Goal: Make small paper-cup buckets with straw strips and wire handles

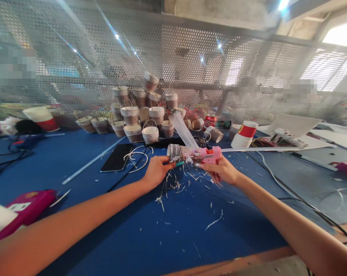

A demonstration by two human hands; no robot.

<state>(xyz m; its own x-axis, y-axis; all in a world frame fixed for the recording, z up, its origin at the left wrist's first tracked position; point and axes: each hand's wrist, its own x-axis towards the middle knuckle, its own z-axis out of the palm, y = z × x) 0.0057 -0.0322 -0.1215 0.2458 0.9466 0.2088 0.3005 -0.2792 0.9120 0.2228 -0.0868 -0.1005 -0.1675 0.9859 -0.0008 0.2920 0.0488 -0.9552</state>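
My left hand [155,171] is closed on a small cup [176,152] wrapped in printed paper, held on its side above the blue table [110,230]. A flat bundle of white strands [182,129] rises from the cup toward the back. My right hand [223,169] grips a pink hot glue gun [208,155], its nozzle pointing left at the cup's rim. A white glue stick [262,149] sticks out of the gun's back to the right. Both hands hover just over the tabletop.
A heap of small handled paper-cup baskets [139,115] stands at the back centre before a perforated metal screen [190,61]. A black phone [117,157] and white cord lie left of my hands. Red-and-white cups [245,134], a soda can [209,122], cables and paper scraps litter the table.
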